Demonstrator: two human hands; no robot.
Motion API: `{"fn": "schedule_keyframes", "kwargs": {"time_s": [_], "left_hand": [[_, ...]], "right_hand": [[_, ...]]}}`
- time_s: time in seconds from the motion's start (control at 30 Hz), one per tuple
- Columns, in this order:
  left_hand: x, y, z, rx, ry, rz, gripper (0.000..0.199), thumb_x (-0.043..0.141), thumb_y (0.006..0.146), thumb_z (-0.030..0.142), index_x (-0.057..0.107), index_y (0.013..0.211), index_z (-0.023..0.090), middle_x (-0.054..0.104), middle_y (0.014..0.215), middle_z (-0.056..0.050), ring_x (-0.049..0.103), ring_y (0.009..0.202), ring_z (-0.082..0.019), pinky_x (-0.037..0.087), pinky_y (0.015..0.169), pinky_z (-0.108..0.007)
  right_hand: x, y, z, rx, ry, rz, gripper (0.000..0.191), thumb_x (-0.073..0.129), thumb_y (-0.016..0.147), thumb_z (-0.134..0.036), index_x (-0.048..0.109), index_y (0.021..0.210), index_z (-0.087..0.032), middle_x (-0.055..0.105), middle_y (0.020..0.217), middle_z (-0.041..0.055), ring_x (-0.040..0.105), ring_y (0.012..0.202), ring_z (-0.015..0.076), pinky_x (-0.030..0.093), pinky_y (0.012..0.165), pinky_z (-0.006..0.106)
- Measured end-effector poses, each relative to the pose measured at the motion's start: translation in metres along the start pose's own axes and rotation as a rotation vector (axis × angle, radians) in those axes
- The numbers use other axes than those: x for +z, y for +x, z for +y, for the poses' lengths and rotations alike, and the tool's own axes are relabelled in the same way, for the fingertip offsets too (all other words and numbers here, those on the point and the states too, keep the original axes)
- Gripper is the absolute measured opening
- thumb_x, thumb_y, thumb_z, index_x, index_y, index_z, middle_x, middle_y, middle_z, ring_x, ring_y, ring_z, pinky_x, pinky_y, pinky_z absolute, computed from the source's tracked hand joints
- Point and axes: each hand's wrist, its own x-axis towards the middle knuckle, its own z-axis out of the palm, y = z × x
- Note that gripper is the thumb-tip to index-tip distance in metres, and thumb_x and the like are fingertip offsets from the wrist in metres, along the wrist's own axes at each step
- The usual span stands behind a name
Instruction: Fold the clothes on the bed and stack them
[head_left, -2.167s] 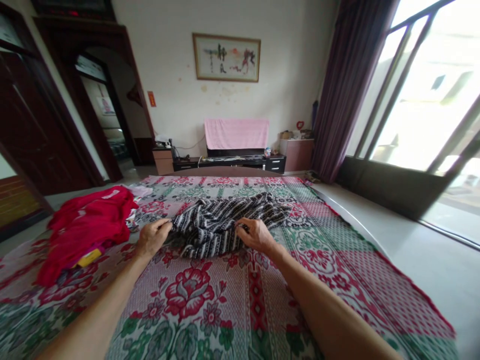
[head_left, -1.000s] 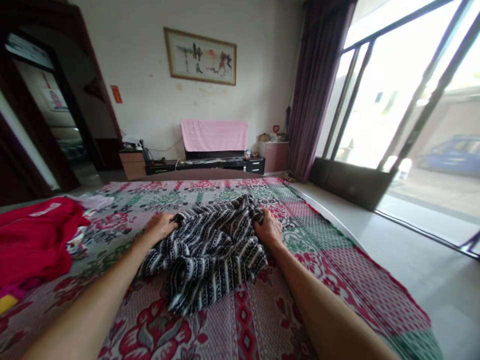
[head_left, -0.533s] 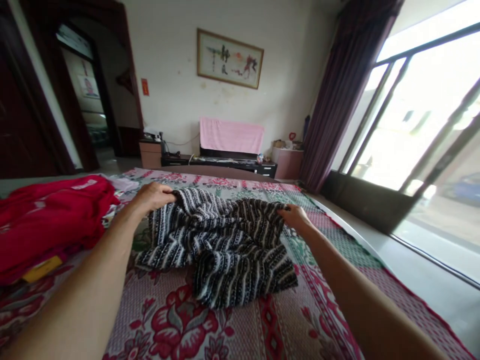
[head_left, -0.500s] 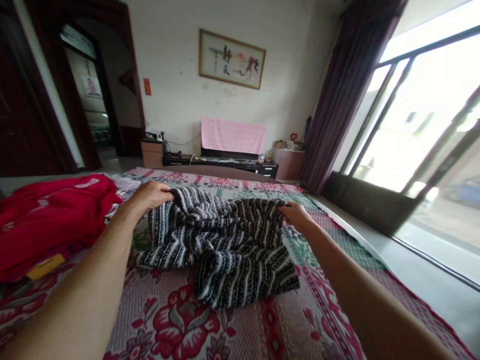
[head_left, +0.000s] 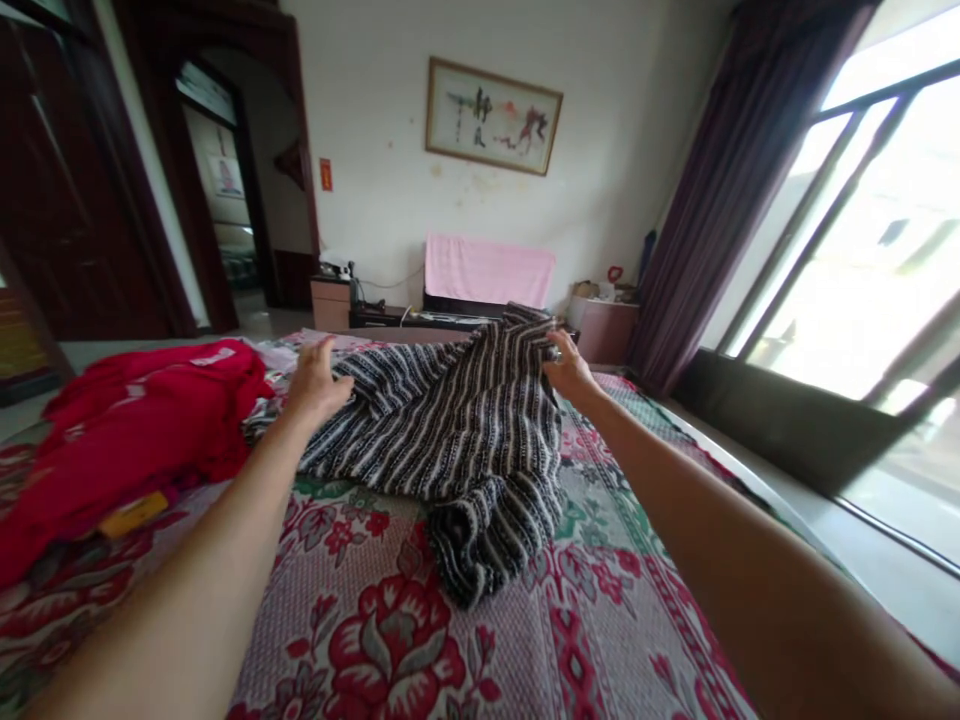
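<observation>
A black-and-white striped knit garment [head_left: 450, 420] is spread over the flowered bedcover [head_left: 390, 640], its right side lifted and a rolled, sleeve-like end lying toward me. At the raised upper right corner, my right hand [head_left: 570, 370] is closed on the fabric's edge. My left hand [head_left: 316, 385] is beside the garment's left edge, thumb and fingers apart with a gap between them. Whether a fingertip of it still touches the knit is hard to see.
To the left lies a heap of red clothing [head_left: 157, 420] with a yellow piece [head_left: 133, 515] under it. Beyond the bed stand a low black TV cabinet [head_left: 382, 318] and a pink cloth [head_left: 487, 268] over a screen. A purple curtain [head_left: 727, 200] hangs beside the window on the right.
The garment's right side has been raised and pulled away from me, its folds opening out. My left hand's fingers have come apart from the edge they held. The view has turned slightly left.
</observation>
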Motion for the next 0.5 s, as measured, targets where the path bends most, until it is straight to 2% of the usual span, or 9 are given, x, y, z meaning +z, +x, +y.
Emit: {"fn": "schedule_keyframes", "kwargs": {"time_s": [0.1,0.17,0.27,0.4,0.5], "left_hand": [[0.005,-0.007,0.016,0.085,0.101,-0.135,0.052,0.056,0.072,0.026,0.058,0.123,0.015,0.057,0.129,-0.010,0.053,0.118,-0.027,0.040,0.100,-0.033],[0.011,-0.014,0.025,0.119,0.138,-0.270,0.043,0.055,0.073,0.028,0.065,0.113,0.019,0.065,0.119,-0.005,0.058,0.111,-0.025,0.043,0.096,-0.029],[0.022,-0.026,0.036,0.180,0.195,-0.475,0.038,0.055,0.072,0.032,0.070,0.106,0.023,0.070,0.111,-0.003,0.061,0.107,-0.024,0.045,0.091,-0.027],[0.032,-0.042,0.051,0.295,0.182,-0.637,0.042,0.052,0.074,0.037,0.069,0.110,0.022,0.070,0.112,-0.005,0.061,0.107,-0.022,0.043,0.093,-0.026],[0.024,-0.051,0.073,0.326,-0.032,-0.842,0.051,0.053,0.075,0.049,0.065,0.117,0.021,0.068,0.115,-0.004,0.062,0.106,-0.021,0.045,0.090,-0.026]], "right_hand": [[-0.005,-0.031,0.023,0.083,-0.286,-0.055,0.046,0.047,0.071,-0.009,0.066,0.112,-0.019,0.066,0.114,0.0051,0.059,0.106,0.0206,0.042,0.096,0.033],[-0.011,-0.052,0.041,0.185,-0.403,-0.082,0.041,0.048,0.074,-0.014,0.069,0.109,-0.021,0.070,0.107,0.0046,0.061,0.102,0.0217,0.044,0.090,0.031],[-0.023,-0.077,0.063,0.270,-0.519,-0.179,0.029,0.050,0.077,-0.022,0.074,0.093,-0.020,0.073,0.090,0.0048,0.065,0.088,0.0214,0.045,0.076,0.026],[-0.032,-0.091,0.070,0.312,-0.476,-0.236,0.029,0.050,0.080,-0.033,0.075,0.082,-0.018,0.071,0.073,0.0044,0.064,0.073,0.0183,0.042,0.062,0.022],[-0.032,-0.092,0.060,0.374,-0.314,-0.314,0.033,0.048,0.082,-0.036,0.073,0.071,-0.017,0.064,0.056,0.0025,0.061,0.059,0.0149,0.040,0.055,0.021]]}}
